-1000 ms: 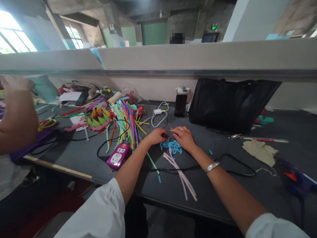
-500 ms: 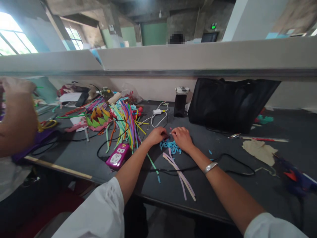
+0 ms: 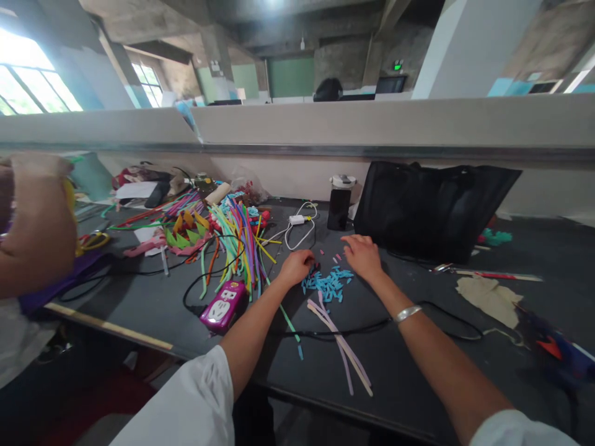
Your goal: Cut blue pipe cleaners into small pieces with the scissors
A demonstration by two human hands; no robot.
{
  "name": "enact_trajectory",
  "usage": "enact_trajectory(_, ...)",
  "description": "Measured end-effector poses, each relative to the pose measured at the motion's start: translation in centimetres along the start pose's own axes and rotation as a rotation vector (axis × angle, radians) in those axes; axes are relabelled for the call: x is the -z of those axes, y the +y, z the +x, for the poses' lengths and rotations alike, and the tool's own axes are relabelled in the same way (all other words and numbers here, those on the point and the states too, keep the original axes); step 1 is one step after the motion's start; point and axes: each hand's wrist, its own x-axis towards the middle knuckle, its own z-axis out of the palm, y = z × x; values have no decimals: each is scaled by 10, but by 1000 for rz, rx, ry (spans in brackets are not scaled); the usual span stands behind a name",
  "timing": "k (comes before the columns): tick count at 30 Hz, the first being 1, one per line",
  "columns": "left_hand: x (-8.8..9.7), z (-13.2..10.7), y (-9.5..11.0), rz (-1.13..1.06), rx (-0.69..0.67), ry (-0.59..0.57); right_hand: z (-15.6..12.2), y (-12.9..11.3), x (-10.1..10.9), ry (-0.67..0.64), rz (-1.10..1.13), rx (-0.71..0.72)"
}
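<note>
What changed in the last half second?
The right hand moved right, away from the left hand; more pink pieces now show between them. Whether it released anything is unclear. The camera tilted up slightly. Left hand, pale pipe cleaners and purple socket block stayed put.

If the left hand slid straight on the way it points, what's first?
Probably the small pink piece lying just ahead of the left hand; its curled fingers make the exact line hard to judge.
</note>
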Motion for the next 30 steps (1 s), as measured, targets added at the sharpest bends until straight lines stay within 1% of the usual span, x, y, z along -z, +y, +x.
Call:
enact_trajectory(1, 0, 0, 0, 7, -11, -2, 4, 11, 2, 28, -43, -29)
enact_trajectory(3, 0, 0, 0, 18, -24, -7, 10, 35, 6, 93, -234, -83)
enact_trajectory(4, 0, 0, -1, 22, -24, -9, 10, 47, 7, 103, -309, -103)
enact_trajectory(6, 0, 0, -1, 26, -25, -15, 8, 68, 8, 82, -404, -95)
enact_trajectory(8, 1, -1, -1, 24, -28, -20, 3, 86, 8, 64, -453, -86)
enact_trajectory(14, 3, -3, 2, 20, 0, -33, -5, 123, 13, 60, -515, 17)
enact_trajectory(17, 3, -3, 2, 10, 3, -28, -4, 139, 13, 71, -552, 28)
enact_trajectory(22, 2, -3, 2, -2, 12, -28, 3, 165, 9, 72, -601, -92)
enact_trajectory(26, 4, -4, 4, 9, 16, -38, 13, 184, 8, 64, -557, -183)
enact_trajectory(30, 5, -5, 4, 10, 21, -42, 21, 200, 13, 26, -511, -209)
